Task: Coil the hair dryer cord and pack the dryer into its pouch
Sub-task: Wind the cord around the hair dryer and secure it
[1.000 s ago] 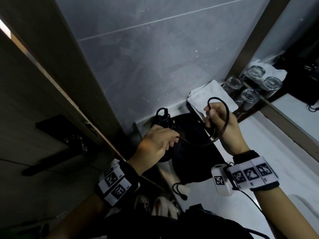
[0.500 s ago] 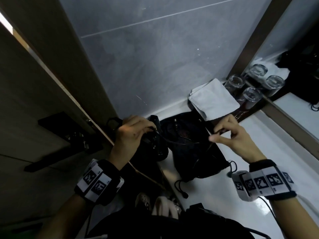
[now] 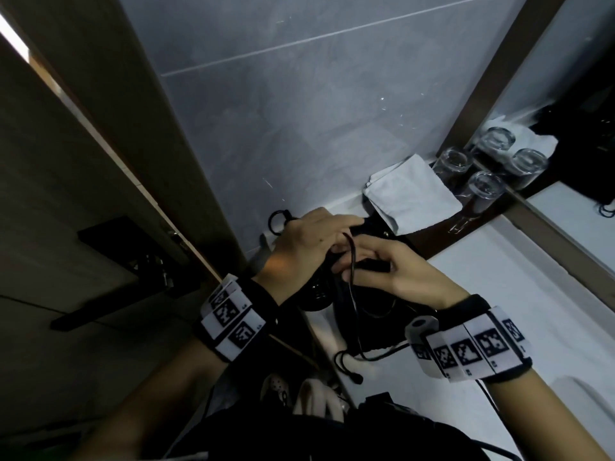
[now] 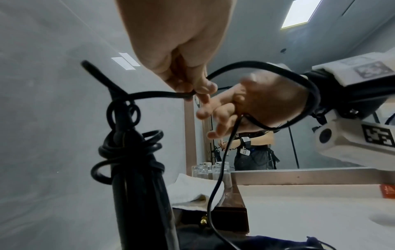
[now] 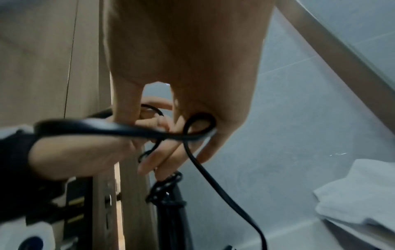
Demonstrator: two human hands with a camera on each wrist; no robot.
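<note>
L hand (image 4: 183, 55) pinched cord (image 4: 153, 95) above coil-wrapped dryer handle (image 4: 136, 186), R hand (image 3: 392, 274) gripped cord loop beside it, over pouch (image 3: 372, 327) near counter edge (image 3: 319, 337).

bathroom, likely hotel | mirror (image 4: 320, 118) | tiled wall (image 3: 299, 111) | glasses (image 3: 486, 188) | folded towel (image 3: 412, 194)
</note>
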